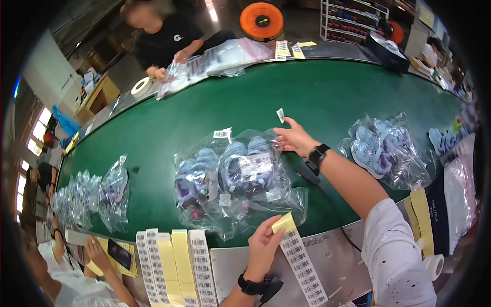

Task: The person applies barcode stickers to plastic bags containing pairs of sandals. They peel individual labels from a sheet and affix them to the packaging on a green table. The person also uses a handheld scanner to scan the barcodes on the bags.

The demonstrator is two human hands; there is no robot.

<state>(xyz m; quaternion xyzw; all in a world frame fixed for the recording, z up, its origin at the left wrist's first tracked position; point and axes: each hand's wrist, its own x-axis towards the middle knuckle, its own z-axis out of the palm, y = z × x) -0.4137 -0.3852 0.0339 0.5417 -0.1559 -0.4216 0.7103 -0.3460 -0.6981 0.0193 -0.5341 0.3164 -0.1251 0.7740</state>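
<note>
The left hand [262,246], nearest the camera, has its grip closed on a strip of barcode labels [302,266] at its yellow top end, over the table's metal edge [332,245]. Just beyond lie clear bags holding blue-purple children's shoes [240,171] on the green table [327,97]. The right hand [295,138] pinches a small white sticker [280,115] above the bags. Another bagged pair [381,148] lies to the right.
</note>
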